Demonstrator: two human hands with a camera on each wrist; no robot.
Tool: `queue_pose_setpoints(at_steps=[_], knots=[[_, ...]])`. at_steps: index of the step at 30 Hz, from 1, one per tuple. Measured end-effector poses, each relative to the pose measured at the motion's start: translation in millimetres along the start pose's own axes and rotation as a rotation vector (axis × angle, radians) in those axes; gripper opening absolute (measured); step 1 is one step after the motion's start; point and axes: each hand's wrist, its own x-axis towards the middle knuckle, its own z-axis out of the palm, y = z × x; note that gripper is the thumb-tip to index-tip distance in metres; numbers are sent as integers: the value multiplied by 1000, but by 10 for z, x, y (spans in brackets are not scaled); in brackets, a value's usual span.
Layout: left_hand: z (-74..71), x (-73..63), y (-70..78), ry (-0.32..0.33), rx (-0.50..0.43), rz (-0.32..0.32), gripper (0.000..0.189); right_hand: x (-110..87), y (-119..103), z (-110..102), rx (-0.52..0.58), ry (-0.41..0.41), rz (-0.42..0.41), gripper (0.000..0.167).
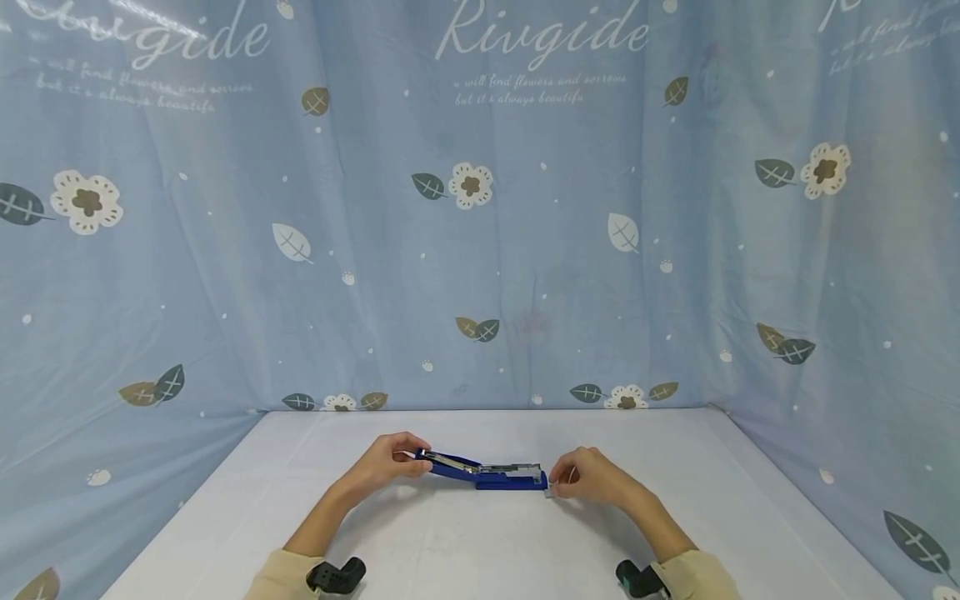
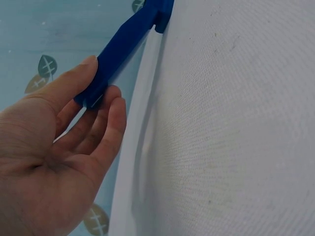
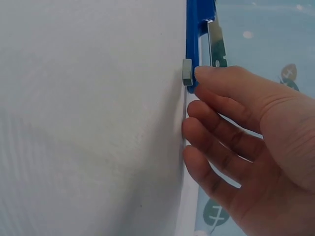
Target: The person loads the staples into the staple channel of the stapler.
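Note:
A blue stapler (image 1: 510,482) lies on the white table, its top part swung back to the left and its metal staple channel showing. My left hand (image 1: 393,458) pinches the raised far end of the blue top part (image 2: 123,46) between thumb and fingers. At the other end, my right hand (image 1: 592,477) has its thumb and forefinger beside the tip of the stapler's base (image 3: 192,29), the other fingers loosely bent. A small grey block (image 3: 187,72), perhaps staples, stands against the base near the right thumb; no fingers visibly enclose it.
The white table (image 1: 480,542) runs back to a blue patterned curtain (image 1: 480,250), which hangs behind it and along both sides. Black devices (image 1: 336,575) are strapped at both wrists, by the beige sleeves (image 1: 697,575).

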Motion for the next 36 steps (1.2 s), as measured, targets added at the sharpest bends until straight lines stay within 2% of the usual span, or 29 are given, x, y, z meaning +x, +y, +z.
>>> queue_pose_setpoints(at_steps=[9, 27, 36], knots=[[-5, 10, 4, -8, 3, 13, 40, -4, -18, 12, 4, -3, 9, 11], [-4, 8, 11, -4, 15, 7, 39, -2, -26, 36, -19, 1, 33, 7], [1, -3, 19, -2, 0, -8, 40, -19, -46, 42, 5, -7, 37, 7]])
